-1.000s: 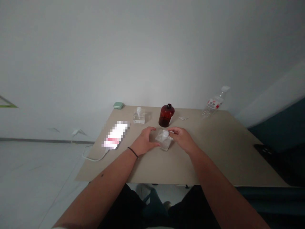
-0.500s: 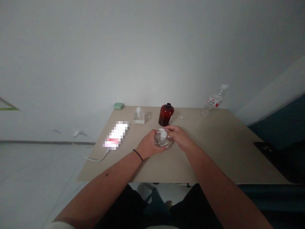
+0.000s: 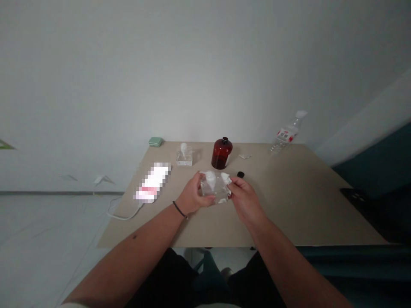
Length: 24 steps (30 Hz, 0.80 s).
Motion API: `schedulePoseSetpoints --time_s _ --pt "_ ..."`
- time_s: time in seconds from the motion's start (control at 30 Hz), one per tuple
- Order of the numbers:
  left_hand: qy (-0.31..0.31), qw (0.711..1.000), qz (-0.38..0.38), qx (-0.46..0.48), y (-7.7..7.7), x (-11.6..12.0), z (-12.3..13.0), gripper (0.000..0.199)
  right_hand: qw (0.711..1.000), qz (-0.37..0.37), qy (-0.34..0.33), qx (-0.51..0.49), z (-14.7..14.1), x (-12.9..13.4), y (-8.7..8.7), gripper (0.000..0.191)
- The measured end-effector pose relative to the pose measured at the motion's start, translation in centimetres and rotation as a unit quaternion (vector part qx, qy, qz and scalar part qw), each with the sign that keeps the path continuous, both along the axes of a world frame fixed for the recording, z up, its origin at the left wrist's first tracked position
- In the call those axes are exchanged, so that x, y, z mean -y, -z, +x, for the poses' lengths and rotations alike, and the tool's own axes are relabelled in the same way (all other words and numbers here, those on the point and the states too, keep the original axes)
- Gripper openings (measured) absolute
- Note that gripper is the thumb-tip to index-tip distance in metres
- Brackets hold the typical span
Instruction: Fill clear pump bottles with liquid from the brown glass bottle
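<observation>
- The white wall [image 3: 205, 64] fills the upper part of the view, with the pale floor [image 3: 48, 231] at about 8 o'clock from the hands.
- The beige surface [image 3: 298, 205] carries everything below, and the person's forearms reach onto it from the near edge.
- The clear square pump bottle [image 3: 215, 188] is held just above the middle of the surface, between both hands, tilted onto its side with its pump pointing toward 12 o'clock.
- The left hand [image 3: 192, 194] holds the bottle's left side, its fingers [image 3: 201, 182] closed around it.
- The right hand [image 3: 244, 201] is at the bottle's right end, its fingers [image 3: 231, 183] closed against it — they touch a small white piece [image 3: 225, 178] there, though whether they pinch it is hard to tell.
- A plastic water bottle [image 3: 285, 137] stands at the far edge at about 2 o'clock.
- A dark red bottle [image 3: 221, 154] stands at 12 o'clock, just beyond the hands.
- A second clear pump bottle [image 3: 184, 156] stands upright at about 11 o'clock.
- A pixelated rectangular object [image 3: 152, 182] lies at about 9 o'clock, a white cable [image 3: 120, 216] curving off the surface from it.
- A small green case [image 3: 156, 141] sits at the far corner, about 11 o'clock.
- A black cap [image 3: 240, 174] lies just beyond the right hand, at about 1 o'clock.
- A black band [image 3: 180, 209] circles the left wrist.
</observation>
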<state>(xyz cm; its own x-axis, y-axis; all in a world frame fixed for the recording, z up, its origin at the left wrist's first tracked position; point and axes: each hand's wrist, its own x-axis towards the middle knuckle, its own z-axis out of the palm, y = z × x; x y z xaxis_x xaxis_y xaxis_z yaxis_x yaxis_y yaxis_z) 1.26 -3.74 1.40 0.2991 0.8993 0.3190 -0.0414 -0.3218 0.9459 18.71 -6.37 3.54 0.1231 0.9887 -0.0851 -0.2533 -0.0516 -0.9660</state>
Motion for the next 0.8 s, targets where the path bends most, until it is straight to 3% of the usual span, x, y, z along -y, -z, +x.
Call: schedulePoseSetpoints --time_s 0.13,0.27,0.4,0.5,0.63,0.8 --pt "-0.005 0.998 0.035 0.058 -0.7 0.1 -0.6 0.056 1.0 -0.018 0.002 -0.012 -0.9 -1.1 0.1 0.017" --pt "-0.033 0.993 0.015 0.113 -0.6 -0.5 -1.3 0.059 1.0 -0.027 0.003 -0.012 -1.7 -0.1 0.6 0.016" --pt "-0.035 0.993 0.02 0.11 -0.3 -0.6 -1.0 0.059 0.997 0.011 0.008 -0.071 -1.9 0.8 -0.5 0.016" --pt "-0.003 0.994 0.046 0.095 -0.5 -0.3 -0.5 0.057 0.996 0.017 0.013 -0.09 -2.1 -0.2 -1.0 0.02" --pt "0.003 0.991 0.064 0.118 -0.5 -0.1 -0.7 0.061 0.996 -0.002 0.022 -0.088 -2.5 -1.4 0.2 0.021" --pt "-0.067 0.987 0.017 0.146 0.6 -0.8 -1.8 0.074 0.996 -0.034 0.025 -0.084 -2.8 0.8 1.3 0.019"
